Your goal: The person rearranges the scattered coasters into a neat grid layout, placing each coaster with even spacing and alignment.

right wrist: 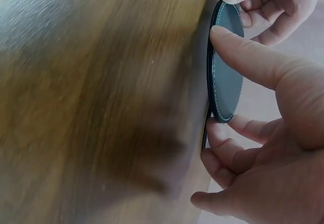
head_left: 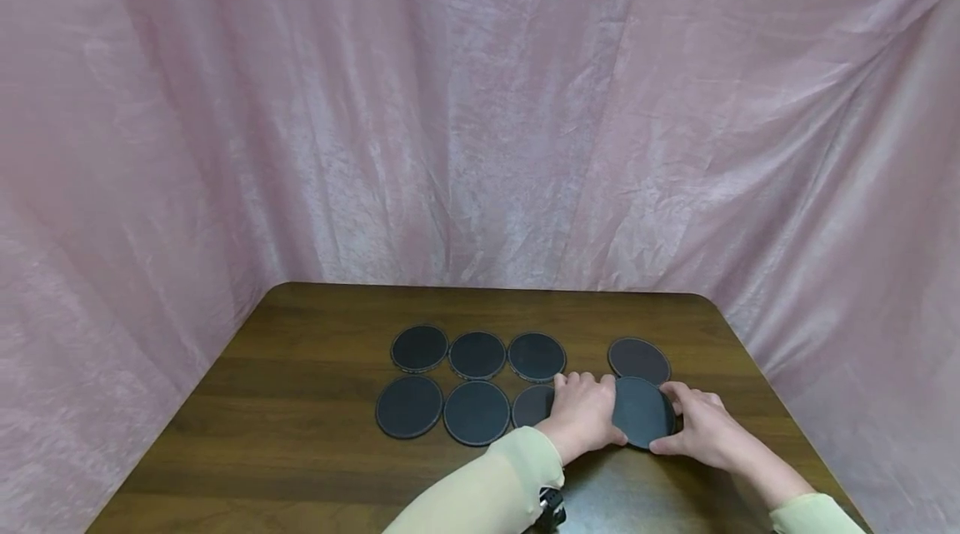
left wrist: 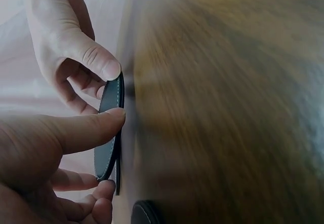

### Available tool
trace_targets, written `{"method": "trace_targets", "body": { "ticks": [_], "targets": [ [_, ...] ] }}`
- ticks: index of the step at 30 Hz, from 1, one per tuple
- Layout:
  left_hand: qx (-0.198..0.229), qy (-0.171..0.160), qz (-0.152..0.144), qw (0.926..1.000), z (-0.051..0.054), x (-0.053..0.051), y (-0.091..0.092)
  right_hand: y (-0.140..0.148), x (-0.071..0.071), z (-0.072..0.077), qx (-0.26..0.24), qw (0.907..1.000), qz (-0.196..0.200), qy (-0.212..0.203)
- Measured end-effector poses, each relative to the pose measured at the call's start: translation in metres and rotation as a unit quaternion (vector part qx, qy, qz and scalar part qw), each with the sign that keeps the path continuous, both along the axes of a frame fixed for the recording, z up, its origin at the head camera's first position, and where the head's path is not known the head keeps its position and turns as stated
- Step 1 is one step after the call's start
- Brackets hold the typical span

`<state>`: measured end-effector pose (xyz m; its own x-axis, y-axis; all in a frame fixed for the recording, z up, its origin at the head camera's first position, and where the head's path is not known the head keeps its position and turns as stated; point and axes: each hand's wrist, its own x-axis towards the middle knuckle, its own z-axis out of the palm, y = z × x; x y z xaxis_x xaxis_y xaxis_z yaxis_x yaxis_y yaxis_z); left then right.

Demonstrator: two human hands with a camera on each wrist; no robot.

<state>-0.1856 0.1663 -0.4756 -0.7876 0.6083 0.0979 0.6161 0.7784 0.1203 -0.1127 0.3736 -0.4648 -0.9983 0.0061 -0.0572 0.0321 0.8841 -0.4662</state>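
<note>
A round black coaster [head_left: 642, 412] with pale stitching along its rim is held between both hands at the right of the table, just above the wood. My left hand [head_left: 585, 413] grips its left side, thumb on the near edge and fingers toward the far side. The right hand [head_left: 703, 427] pinches the opposite side, with its thumb [right wrist: 248, 51] on the near rim and fingers beyond. In the left wrist view the coaster [left wrist: 107, 148] appears nearly edge-on. Another dark coaster [head_left: 639, 358] lies just behind it.
Several more dark coasters lie flat in two rows left of the hands, including a back-row one [head_left: 537, 356] and a front-row one [head_left: 477, 412]. My left hand partly covers a coaster [head_left: 531, 406]. Pink curtains [head_left: 480, 117] hang around the brown wooden table [head_left: 300, 434].
</note>
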Motion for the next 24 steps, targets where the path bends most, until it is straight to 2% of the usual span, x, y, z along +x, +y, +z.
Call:
{"method": "trace_targets", "body": {
  "ticks": [10,16,24],
  "targets": [
    [0.003,0.006,-0.003,1.0000,-0.001,-0.009,-0.013,-0.013,-0.009,0.001,-0.011,0.9999,-0.002,-0.009],
    [0.001,-0.004,-0.004,1.0000,0.000,-0.011,-0.019,-0.018,-0.012,0.000,-0.003,1.0000,0.004,-0.001],
    [-0.029,-0.020,-0.006,0.9994,-0.002,-0.014,-0.022,-0.021,-0.012,-0.001,-0.004,0.9999,0.006,-0.011]
  ]
}}
